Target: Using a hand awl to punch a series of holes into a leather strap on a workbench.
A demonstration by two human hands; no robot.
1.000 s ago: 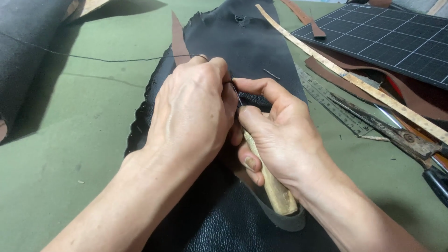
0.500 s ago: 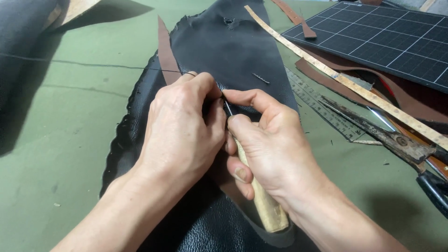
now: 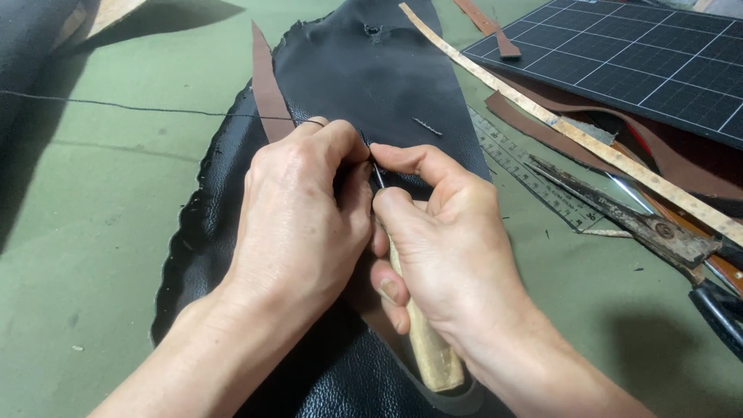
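Note:
A large piece of black leather (image 3: 371, 85) lies on the green table. My right hand (image 3: 441, 248) grips a wooden-handled awl (image 3: 426, 348), its thin metal point up between my fingertips. My left hand (image 3: 302, 224) is closed beside it, fingertips pinching at the awl's point, where a black thread (image 3: 116, 106) that runs off to the left ends. A narrow brown leather strip (image 3: 267, 93) pokes out from under my left hand. What the left fingers hold is hidden.
A dark gridded cutting mat (image 3: 619, 62) lies at the upper right. A long pale strip (image 3: 573, 131) crosses a metal ruler (image 3: 526, 166), rusty shears (image 3: 650, 224) and brown leather scraps (image 3: 542, 124). A dark roll (image 3: 31, 46) sits at the upper left.
Both hands stay pinched together at the awl's point. The view has shifted slightly, so the leather and hands sit a little lower and to the left in the frame.

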